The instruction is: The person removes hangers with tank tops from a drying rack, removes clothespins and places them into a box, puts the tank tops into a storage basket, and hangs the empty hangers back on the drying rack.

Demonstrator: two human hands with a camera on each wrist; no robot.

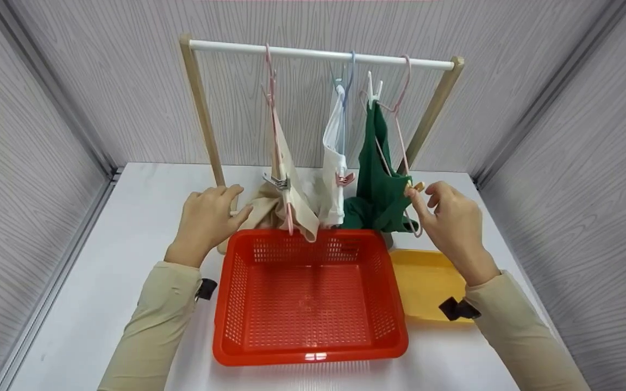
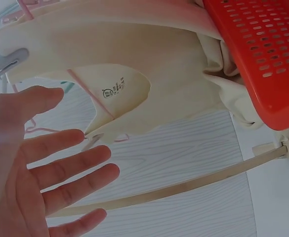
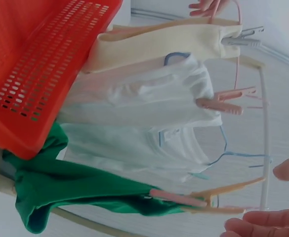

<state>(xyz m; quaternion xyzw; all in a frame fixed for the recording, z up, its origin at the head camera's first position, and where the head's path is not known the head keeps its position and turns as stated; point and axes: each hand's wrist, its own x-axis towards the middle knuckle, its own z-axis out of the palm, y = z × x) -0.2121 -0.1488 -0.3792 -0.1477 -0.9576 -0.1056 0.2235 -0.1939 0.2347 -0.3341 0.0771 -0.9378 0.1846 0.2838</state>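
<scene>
My left hand [image 1: 211, 214] is held with spread fingers beside the beige garment [image 2: 174, 74], holding nothing; in the left wrist view a grey clothespin [image 2: 6, 64] clips that garment near the thumb. My right hand [image 1: 451, 222] is at the near shoulder of the green garment [image 1: 381, 157], its thumb and fingers apart around the legs of a yellow clothespin [image 3: 228, 190]. That clothespin clips the green fabric beside the end of a pink hanger [image 3: 176, 197]. A white clothespin [image 1: 374, 92] grips the other shoulder. Between them hangs a white garment [image 1: 333, 157] with a pink clothespin [image 1: 345, 179].
The hangers hook over the white rod [image 1: 313, 53] of a wooden-legged rack [image 1: 201, 108]. In front stands a red perforated basket [image 1: 313, 358], with a yellow tray [image 1: 427, 293] on its right. Grey wood-grain panels [image 1: 579, 163] enclose the white table [image 1: 101, 271].
</scene>
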